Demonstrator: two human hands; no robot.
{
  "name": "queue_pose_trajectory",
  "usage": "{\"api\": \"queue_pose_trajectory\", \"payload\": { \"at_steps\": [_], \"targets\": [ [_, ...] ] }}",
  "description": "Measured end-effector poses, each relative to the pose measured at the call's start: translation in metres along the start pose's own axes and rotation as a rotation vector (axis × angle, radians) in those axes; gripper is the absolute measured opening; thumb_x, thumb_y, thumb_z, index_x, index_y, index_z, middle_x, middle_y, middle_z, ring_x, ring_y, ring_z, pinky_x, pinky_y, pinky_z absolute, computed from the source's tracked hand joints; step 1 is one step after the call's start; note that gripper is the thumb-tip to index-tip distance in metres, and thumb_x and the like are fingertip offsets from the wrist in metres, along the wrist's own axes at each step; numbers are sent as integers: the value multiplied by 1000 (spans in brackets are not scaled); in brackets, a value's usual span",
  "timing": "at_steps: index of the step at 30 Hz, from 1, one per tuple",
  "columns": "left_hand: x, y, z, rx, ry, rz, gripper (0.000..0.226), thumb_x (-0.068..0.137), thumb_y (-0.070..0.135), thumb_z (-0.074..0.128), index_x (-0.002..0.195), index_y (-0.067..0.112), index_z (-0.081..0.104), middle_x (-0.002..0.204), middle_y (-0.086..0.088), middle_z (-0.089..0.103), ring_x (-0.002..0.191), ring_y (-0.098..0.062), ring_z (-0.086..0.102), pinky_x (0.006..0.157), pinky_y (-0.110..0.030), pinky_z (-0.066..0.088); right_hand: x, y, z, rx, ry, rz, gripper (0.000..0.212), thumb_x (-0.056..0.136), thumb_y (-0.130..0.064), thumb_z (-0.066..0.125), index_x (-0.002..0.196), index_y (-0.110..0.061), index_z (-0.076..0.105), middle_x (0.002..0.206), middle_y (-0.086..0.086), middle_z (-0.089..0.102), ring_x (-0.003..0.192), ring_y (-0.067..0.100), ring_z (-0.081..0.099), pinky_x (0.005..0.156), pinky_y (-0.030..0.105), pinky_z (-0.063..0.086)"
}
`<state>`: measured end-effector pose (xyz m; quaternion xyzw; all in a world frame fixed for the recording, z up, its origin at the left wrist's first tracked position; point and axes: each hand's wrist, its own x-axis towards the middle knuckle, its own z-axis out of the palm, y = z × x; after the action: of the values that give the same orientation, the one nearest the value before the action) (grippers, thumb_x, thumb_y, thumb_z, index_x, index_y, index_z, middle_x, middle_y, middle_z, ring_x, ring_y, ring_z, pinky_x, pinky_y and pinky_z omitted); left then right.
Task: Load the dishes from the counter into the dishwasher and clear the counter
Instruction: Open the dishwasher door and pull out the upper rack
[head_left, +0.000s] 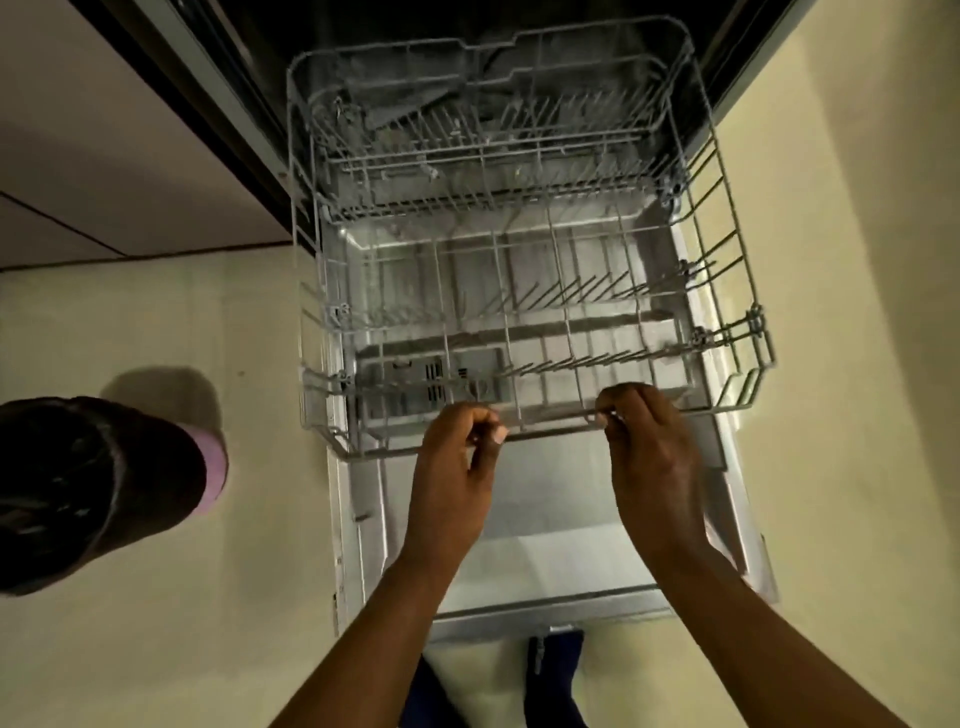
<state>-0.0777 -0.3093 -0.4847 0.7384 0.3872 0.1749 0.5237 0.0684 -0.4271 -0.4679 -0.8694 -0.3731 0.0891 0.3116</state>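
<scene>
A: Where do the hands sit at this moment?

B: Both are on the front rail of the lower rack (524, 332). The left hand (457, 447) has its fingers (485, 418) curled round the front wire, pinching it; the right hand (647, 441) hooks its fingers over the same rail a little further along. Neither is released.

A: Why two hands, spaced apart?

B: I judge it keeps the rack square on its runners, so it slides out over the open door (550, 525) without skewing. The rack stands over the door's inner face, drawn well out of the dishwasher (727, 62).

A: And the upper rack (483, 130)?

B: It sits further back, above and behind the lower one, partly inside the tub. Both racks look bare; I see only tines and wire.

A: The dishes, then?

B: None in view. The tabletop they should be on lies outside the picture, so loading has not begun, by my reading. This is the preparing step.

A: Any brand or writing?

B: None I can read. There is a grey dispenser panel (431, 384) on the door under the rack, but any marks on it are too blurred.

A: Anything else around?

B: A dark cap with a pink brim (104, 488) lies on the pale floor (208, 623) to the left, well apart from the door.
</scene>
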Motion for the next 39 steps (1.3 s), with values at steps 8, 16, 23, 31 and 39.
{"api": "queue_pose_trajectory", "payload": {
  "at_steps": [8,16,23,31,39],
  "targets": [
    [-86,-1,3,25,-53,-46,3,97,22,56,97,20,57,97,6,58,97,-17,59,84,-30,49,-87,-10,-25,184,-114,300,28,93,-3,58,95,-31,59,98,-25,54,97,-1,52,76,5,36],
    [-111,8,10,41,-48,-145,8,94,22,52,98,28,56,102,12,56,104,-16,58,88,-24,45,-107,-13,-38,139,-145,328,29,96,-5,54,100,-32,61,103,-27,57,102,-1,55,81,2,36],
    [-81,17,-10,50,-92,-73,20,95,22,55,108,37,57,111,15,58,111,-12,57,91,-26,47,-69,-21,-43,79,-32,236,32,85,2,66,106,-22,69,107,-15,59,97,1,55,83,8,42],
    [110,135,-101,322,349,430,27,94,6,58,117,18,53,116,0,55,110,-10,53,92,-18,41,129,-75,-69,83,268,-229,31,89,-2,64,120,-7,64,121,6,61,113,14,55,94,20,44],
    [278,181,-171,904,413,491,60,92,40,49,143,9,40,140,-14,47,133,-33,38,113,-45,27,325,-115,-97,-338,204,-287,72,91,-23,56,154,-24,20,161,4,18,149,25,10,118,45,15]
  ]
}}
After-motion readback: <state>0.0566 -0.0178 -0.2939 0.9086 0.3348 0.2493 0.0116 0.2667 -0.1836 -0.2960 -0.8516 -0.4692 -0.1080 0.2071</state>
